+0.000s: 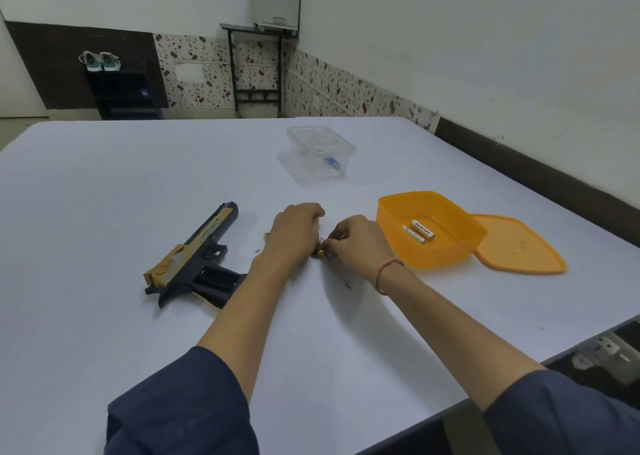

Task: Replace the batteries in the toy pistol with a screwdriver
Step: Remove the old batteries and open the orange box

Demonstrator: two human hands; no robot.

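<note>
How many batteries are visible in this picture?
2. Both lie side by side in the open orange plastic container: the farther white cylindrical battery and the nearer white cylindrical battery. More may be hidden under the left hand and right hand.

Orange tub (pixel 398 212), black-and-gold pistol (pixel 194 257)

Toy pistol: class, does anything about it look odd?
The toy pistol lies with its handle seemingly open, and a tiny dark piece, perhaps a screw, lies loose on the table beside it.
</note>
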